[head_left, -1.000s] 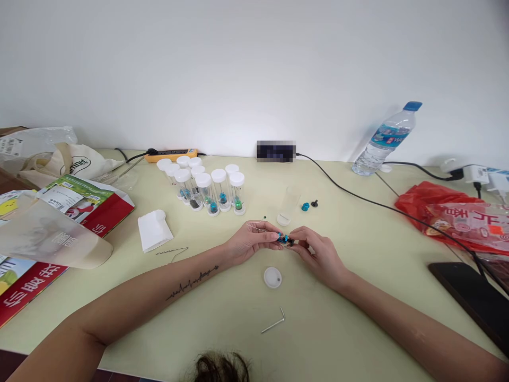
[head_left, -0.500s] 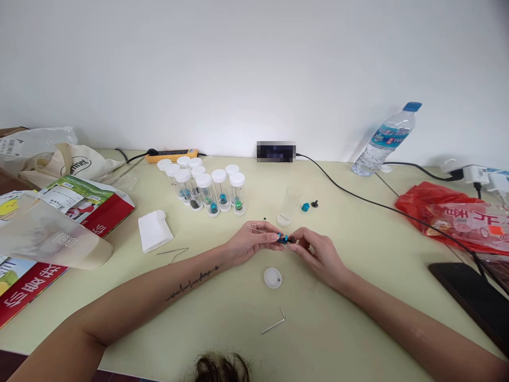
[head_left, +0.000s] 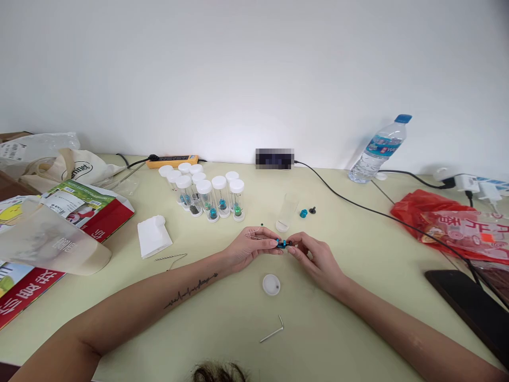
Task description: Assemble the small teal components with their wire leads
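Note:
Between my hands is a small blue-and-black metal part [head_left: 282, 244], too small to name more exactly. My left hand [head_left: 250, 248] is closed on its left end, and a thin bent wire [head_left: 253, 233] shows over the fingers. My right hand [head_left: 317, 260] pinches the black right end between thumb and fingertips. Just beyond the hands stands an open clear tube [head_left: 288, 211] with a white base. A blue fitting [head_left: 303, 213] and a black screw-like piece [head_left: 313, 210] lie right of it. Nearer me are a white cap [head_left: 271, 285] with a tiny dark piece inside and a hex key [head_left: 272, 331].
Several white-capped tubes [head_left: 219, 183] stand at the back left. A folded white paper [head_left: 154, 236], a thin twisted wire [head_left: 170, 259] and a plastic cup [head_left: 59, 239] are at left. At right are a tilted water bottle [head_left: 377, 148], a red bag [head_left: 421, 212] and a black phone-like slab [head_left: 461, 302].
The camera view has tilted slightly, so most things sit a little lower. Both hands keep hold of the blue-and-black part, its black end now closer to the blue section.

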The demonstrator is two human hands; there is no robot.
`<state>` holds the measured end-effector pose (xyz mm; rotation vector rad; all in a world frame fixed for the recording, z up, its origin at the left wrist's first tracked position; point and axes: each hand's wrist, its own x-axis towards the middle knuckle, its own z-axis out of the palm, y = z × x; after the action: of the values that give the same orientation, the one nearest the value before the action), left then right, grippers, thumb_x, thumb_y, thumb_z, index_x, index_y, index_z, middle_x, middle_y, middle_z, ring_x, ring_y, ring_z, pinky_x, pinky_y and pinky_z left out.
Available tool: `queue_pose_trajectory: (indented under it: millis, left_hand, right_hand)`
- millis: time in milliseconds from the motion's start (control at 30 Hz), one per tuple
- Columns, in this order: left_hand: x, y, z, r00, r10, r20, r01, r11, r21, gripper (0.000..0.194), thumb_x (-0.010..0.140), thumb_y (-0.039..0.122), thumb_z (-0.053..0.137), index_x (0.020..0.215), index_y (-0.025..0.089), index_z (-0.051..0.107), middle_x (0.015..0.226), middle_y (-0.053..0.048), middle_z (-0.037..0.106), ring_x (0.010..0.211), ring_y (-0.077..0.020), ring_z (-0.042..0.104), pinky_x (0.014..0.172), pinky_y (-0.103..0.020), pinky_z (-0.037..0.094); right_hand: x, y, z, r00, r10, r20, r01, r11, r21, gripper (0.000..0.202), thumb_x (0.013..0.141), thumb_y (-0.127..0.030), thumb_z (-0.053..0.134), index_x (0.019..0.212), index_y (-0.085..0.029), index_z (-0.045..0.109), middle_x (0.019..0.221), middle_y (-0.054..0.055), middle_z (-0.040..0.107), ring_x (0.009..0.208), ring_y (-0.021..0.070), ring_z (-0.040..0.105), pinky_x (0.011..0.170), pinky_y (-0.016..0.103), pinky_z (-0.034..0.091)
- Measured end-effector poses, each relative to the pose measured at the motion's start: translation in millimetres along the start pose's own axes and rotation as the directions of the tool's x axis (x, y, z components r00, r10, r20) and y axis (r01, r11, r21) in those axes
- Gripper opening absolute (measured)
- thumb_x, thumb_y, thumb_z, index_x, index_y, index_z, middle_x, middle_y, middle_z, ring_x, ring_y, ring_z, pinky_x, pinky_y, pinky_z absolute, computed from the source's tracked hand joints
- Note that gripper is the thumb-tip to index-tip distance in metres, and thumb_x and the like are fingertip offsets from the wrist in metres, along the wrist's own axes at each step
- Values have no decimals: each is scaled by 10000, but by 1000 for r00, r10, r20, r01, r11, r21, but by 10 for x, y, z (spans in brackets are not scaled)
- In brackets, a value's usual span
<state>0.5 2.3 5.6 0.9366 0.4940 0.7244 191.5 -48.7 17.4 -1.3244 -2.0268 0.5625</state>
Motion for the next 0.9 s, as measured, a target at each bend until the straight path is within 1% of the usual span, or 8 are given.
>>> queue_pose_trajectory:
  millis: [167, 300, 367, 567, 633, 767, 900]
  left_hand:
    - [-1, -5, -1, 1000, -10, 25, 9, 1000, 13, 255, 647, 214, 694, 858, 87, 626, 875, -93, 645, 764, -179, 636, 806, -340, 463]
    - [-11, 6, 9, 1000, -15, 18, 15, 1000, 21, 264, 637, 225, 702, 851, 89, 626, 863, -91, 645, 756, -182, 637, 796, -342, 465]
    - [-16, 13, 13, 1000, -16, 13, 16, 1000, 18, 265, 632, 226, 706, 846, 90, 628, 862, -91, 645, 758, -181, 635, 797, -343, 465]
    - [-16, 30, 25, 1000, 4, 4, -4, 1000, 1, 251, 638, 213, 701, 844, 89, 630, 863, -91, 646, 761, -157, 622, 794, -322, 467]
    - [-15, 31, 29, 1000, 3, -3, -3, 1000, -1, 247, 641, 211, 698, 844, 89, 629, 858, -89, 646, 757, -153, 621, 792, -317, 468]
    - [-14, 30, 34, 1000, -4, -22, 4, 1000, 2, 255, 630, 218, 707, 837, 91, 629, 858, -87, 647, 750, -150, 620, 783, -310, 471]
    - [-13, 30, 32, 1000, -5, -17, 5, 1000, 4, 260, 628, 223, 708, 839, 94, 630, 850, -83, 647, 743, -150, 622, 779, -307, 471]
  right_hand:
    - [5, 4, -20, 1000, -4, 28, 4, 1000, -12, 269, 908, -356, 343, 798, -186, 521, 594, -11, 515, 516, 103, 428, 503, 214, 336]
    - [4, 9, -25, 999, -11, 44, 12, 1000, -11, 301, 914, -356, 326, 772, -180, 524, 610, -1, 546, 531, 104, 460, 519, 217, 348]
    - [4, 12, -20, 999, -14, 39, 14, 1000, -18, 296, 910, -360, 336, 765, -182, 522, 601, -6, 538, 526, 103, 458, 517, 215, 347]
    - [-2, 20, -1, 1000, -1, 5, 2, 1000, -19, 218, 880, -384, 403, 858, -199, 517, 567, -29, 484, 503, 104, 421, 478, 206, 334]
    - [-5, 19, 2, 1000, -6, -1, 6, 1000, -9, 209, 877, -380, 412, 896, -201, 517, 590, -24, 505, 507, 102, 428, 483, 206, 347]
    - [-9, 11, 0, 1000, -20, -18, 20, 1000, 9, 207, 879, -370, 411, 941, -206, 521, 696, 4, 565, 536, 100, 455, 502, 212, 380]
    - [-9, 7, -5, 1000, 2, -4, -2, 1000, 13, 206, 876, -378, 419, 928, -205, 518, 637, -7, 539, 520, 105, 434, 488, 217, 369]
